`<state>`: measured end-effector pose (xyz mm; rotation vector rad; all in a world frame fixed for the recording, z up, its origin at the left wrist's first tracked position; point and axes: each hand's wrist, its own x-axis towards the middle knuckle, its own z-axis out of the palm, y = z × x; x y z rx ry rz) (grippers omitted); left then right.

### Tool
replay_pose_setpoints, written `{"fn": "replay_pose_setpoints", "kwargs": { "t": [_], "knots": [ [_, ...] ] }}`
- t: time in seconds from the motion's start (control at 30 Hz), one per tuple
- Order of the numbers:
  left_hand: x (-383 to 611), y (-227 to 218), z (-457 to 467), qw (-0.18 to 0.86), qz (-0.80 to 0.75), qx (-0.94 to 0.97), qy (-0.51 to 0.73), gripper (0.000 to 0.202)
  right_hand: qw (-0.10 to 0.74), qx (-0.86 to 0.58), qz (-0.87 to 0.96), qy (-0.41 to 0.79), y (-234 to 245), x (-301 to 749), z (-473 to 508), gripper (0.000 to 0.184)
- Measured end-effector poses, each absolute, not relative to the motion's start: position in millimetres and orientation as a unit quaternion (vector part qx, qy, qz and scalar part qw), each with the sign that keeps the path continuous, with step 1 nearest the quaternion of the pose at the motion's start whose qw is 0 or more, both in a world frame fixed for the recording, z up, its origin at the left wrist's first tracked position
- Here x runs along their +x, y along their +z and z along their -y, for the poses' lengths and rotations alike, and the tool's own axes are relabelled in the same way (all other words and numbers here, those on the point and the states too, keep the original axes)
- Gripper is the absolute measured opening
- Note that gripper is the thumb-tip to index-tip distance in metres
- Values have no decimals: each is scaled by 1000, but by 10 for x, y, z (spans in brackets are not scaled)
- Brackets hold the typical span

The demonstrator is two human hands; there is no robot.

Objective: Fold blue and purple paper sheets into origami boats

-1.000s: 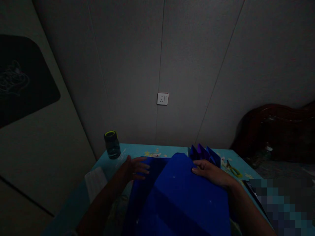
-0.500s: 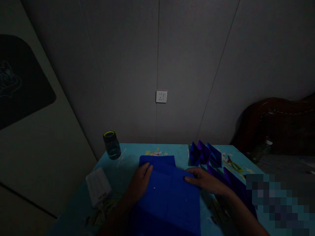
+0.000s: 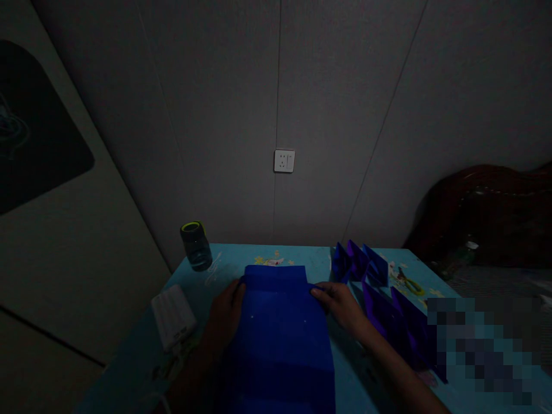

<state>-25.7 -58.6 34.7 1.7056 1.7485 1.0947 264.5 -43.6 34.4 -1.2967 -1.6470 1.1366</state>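
Note:
A large blue paper sheet (image 3: 278,333) lies folded on the light-blue table (image 3: 224,270) in front of me. My left hand (image 3: 225,313) rests at the sheet's far left corner, fingers bent onto its edge. My right hand (image 3: 340,303) sits at the far right corner, fingertips pinching the paper's edge. The room is dim, so finger detail is faint.
Folded blue and purple paper pieces (image 3: 360,265) stand at the back right, with more of them (image 3: 399,325) along the right side. A dark jar with a green rim (image 3: 195,246) is at the back left. A white block (image 3: 173,316) lies left. Green scissors (image 3: 409,283) lie at the right.
The raised blue sheet has come down flat on the table. Both hands slid outward to its far corners, and the view tilted slightly.

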Motion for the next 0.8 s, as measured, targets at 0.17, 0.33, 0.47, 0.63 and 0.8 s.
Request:
{"fn": "replay_pose_setpoints", "kwargs": {
  "t": [0.17, 0.33, 0.47, 0.63, 0.8],
  "knots": [
    [-395, 192, 883, -19, -588, 722, 365, 45, 349, -537, 687, 342, 235, 2614, 132, 43],
    [-478, 19, 1340, -202, -413, 846, 271, 26, 299, -588, 724, 201, 281, 2569, -238, 37],
    [-511, -130, 1544, -227, -388, 862, 235, 24, 266, -610, 733, 138, 310, 2455, -159, 57],
    [-598, -357, 1688, -183, -396, 865, 247, 28, 196, -528, 825, 55, 237, 2504, 764, 38],
    [-602, -484, 1758, -174, -422, 860, 230, 34, 152, -447, 876, 95, 74, 2730, 1701, 46]
  ]
}}
